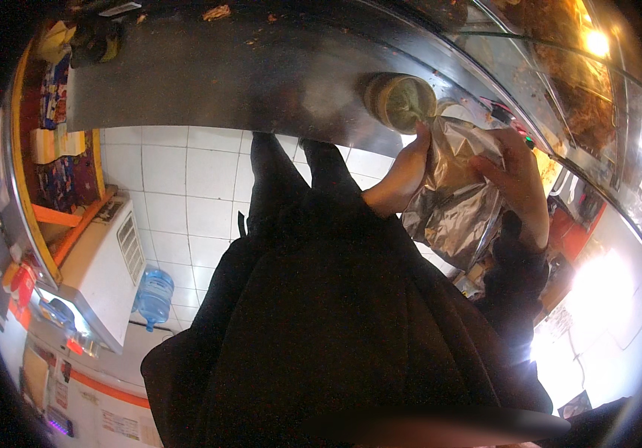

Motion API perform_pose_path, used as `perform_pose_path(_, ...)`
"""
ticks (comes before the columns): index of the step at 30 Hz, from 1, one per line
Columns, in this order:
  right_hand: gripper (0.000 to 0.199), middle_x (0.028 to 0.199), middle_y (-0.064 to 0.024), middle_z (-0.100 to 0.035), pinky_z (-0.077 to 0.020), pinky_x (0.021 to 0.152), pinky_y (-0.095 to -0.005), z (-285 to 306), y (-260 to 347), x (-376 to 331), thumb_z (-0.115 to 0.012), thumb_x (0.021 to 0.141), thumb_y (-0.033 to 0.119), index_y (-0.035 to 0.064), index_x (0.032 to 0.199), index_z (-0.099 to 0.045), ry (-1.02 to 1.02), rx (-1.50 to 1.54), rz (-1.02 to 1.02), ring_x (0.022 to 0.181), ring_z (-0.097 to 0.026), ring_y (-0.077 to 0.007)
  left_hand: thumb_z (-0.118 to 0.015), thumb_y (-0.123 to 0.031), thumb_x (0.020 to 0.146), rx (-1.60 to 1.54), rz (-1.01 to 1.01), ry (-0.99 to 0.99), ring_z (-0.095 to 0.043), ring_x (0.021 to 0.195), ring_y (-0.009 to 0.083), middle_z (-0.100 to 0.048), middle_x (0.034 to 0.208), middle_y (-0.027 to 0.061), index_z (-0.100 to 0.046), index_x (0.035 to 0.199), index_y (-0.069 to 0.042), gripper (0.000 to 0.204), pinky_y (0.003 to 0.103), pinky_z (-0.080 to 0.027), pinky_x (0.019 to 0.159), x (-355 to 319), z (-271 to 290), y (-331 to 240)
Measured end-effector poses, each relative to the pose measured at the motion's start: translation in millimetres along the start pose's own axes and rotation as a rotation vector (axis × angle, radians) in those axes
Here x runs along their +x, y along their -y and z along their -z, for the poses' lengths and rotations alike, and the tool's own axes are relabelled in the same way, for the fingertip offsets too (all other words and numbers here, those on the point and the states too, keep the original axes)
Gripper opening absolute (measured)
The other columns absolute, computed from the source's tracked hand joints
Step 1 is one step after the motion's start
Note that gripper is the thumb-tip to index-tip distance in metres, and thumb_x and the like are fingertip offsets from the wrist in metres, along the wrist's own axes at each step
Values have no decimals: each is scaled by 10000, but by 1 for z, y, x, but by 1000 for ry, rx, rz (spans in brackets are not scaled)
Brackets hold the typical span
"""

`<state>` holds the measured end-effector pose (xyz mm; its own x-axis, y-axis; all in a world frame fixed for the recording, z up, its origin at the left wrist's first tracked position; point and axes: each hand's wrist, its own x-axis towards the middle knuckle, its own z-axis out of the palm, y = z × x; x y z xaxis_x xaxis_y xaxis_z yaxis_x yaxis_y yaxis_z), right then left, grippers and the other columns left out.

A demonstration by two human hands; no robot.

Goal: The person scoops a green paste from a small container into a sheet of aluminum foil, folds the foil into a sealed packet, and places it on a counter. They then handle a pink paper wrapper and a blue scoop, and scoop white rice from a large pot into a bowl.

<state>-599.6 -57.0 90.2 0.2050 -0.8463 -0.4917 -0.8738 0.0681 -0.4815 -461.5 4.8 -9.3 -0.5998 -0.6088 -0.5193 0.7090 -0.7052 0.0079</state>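
Both hands are gripping the foil bundle (459, 201), left fingers (419, 142) and right fingers (485, 166) closed on opposite sides, its long axis running down between them.

Foil package (459, 198): crumpled silver wrap, held between both hands, left hand (403, 175) on its near side and right hand (519, 179) on its far side.

Stacked packets (56, 93): blue, red and white printed packs on shelving well to the left of the hands.

Labels (119, 424): pale rectangular stickers on a white and orange front, far below and left of the hands; print too small to tell.
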Motion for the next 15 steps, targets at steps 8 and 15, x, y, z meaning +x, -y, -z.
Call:
perform_pose_path(8, 339, 842, -135, -588, -420, 693, -298, -4, -16, 7, -653, 706, 224, -6, 945, -580, -98, 0, 5, 779, -560, -217, -284, -478, 868, -19, -160, 93, -510, 989, 208, -497, 1086, 127, -372, 1158, 12, 576, 321, -413, 856, 4, 14, -1)
perform_pose_path(15, 343, 862, -136, -592, -417, 717, -292, -5, -25, 9, -645, 720, 219, -4, 970, -573, -68, 132, -71, 805, -559, -191, -541, -338, 817, 357, -299, -60, -500, 945, 167, -506, 1017, 137, -368, 1115, 61, 527, 285, -412, 811, -11, 11, 13)
